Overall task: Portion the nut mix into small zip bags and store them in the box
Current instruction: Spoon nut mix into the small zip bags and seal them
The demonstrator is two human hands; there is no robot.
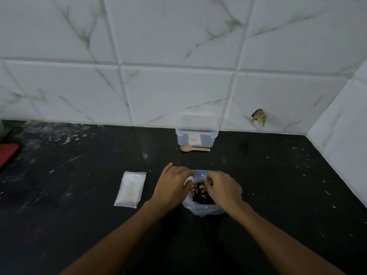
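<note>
Left hand (172, 185) and right hand (222, 187) at lower centre of frame, fingers curled, pinching open the mouth of the clear nut-mix bag (200, 209). Brown and dark nuts inside. Clear box (196, 135) above; zip bags (130, 189) left.

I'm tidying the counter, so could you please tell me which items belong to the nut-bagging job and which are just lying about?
Job: clear plastic bag of nut mix, stack of small clear zip bags, clear plastic box, small wooden spoon.
Lying about: flat red object, green object.
</note>
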